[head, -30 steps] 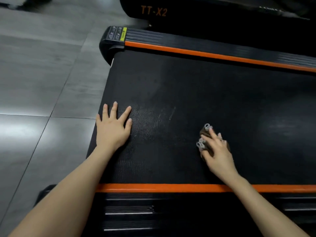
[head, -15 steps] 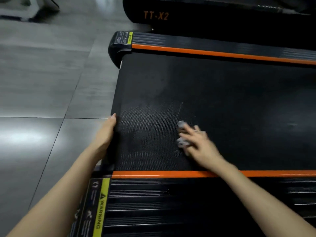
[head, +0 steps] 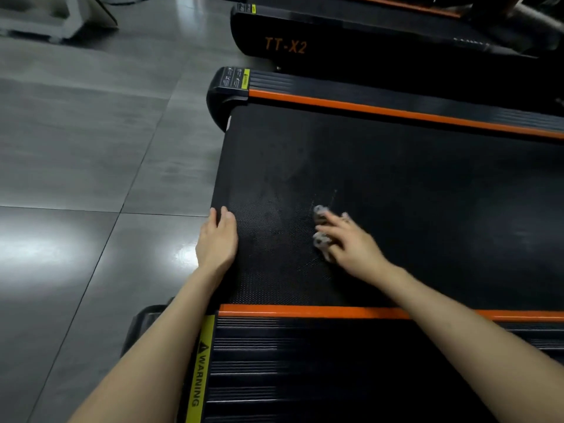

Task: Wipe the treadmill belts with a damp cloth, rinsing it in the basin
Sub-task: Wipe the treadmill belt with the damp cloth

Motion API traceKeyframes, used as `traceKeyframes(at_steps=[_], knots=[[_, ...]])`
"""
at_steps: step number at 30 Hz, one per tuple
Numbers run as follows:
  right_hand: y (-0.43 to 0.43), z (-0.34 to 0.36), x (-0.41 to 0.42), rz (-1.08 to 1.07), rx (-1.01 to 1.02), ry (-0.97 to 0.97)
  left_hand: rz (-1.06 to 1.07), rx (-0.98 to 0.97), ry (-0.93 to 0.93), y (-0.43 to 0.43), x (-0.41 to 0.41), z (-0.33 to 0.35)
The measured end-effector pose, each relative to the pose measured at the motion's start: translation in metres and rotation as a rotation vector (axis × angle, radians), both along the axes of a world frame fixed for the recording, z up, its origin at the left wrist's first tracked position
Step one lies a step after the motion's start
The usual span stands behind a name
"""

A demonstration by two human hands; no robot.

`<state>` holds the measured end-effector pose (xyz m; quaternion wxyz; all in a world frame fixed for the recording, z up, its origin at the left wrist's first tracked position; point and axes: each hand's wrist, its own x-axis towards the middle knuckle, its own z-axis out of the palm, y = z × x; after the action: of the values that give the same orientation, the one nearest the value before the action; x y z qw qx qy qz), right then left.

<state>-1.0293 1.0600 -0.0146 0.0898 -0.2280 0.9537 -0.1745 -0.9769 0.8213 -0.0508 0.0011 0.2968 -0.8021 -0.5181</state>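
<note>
It's dim in here. Light from above pools as white glare on the glossy floor tiles (head: 39, 245) at left, while the belt (head: 427, 209) swallows it and reads nearly black. The right hand (head: 354, 242) and cloth (head: 320, 239) are smeared by motion blur. Straight edges bow toward the corners, and the far treadmill (head: 366, 41) looks soft.
</note>
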Motion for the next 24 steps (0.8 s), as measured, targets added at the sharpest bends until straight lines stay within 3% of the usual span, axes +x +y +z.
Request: traceKeyframes(at_steps=[2, 4, 9, 13, 24], knots=[[0.028, 0.004, -0.019, -0.174, 0.048, 0.038, -0.081, -0.169, -0.027, 0.002, 0.000, -0.003], [0.042, 0.001, -0.024, -0.184, 0.079, 0.084, -0.103, -0.257, -0.064, 0.002, -0.002, -0.005], [0.000, -0.019, 0.019, 0.196, -0.112, 0.104, -0.020, -0.277, -0.088, 0.002, -0.014, -0.003], [-0.011, -0.031, 0.000, 0.308, -0.166, 0.175, -0.067, -0.403, -0.135, -0.001, -0.022, 0.000], [-0.115, -0.029, -0.128, 0.026, -0.255, 0.202, -0.178, -0.410, -0.101, -0.014, -0.012, 0.005]])
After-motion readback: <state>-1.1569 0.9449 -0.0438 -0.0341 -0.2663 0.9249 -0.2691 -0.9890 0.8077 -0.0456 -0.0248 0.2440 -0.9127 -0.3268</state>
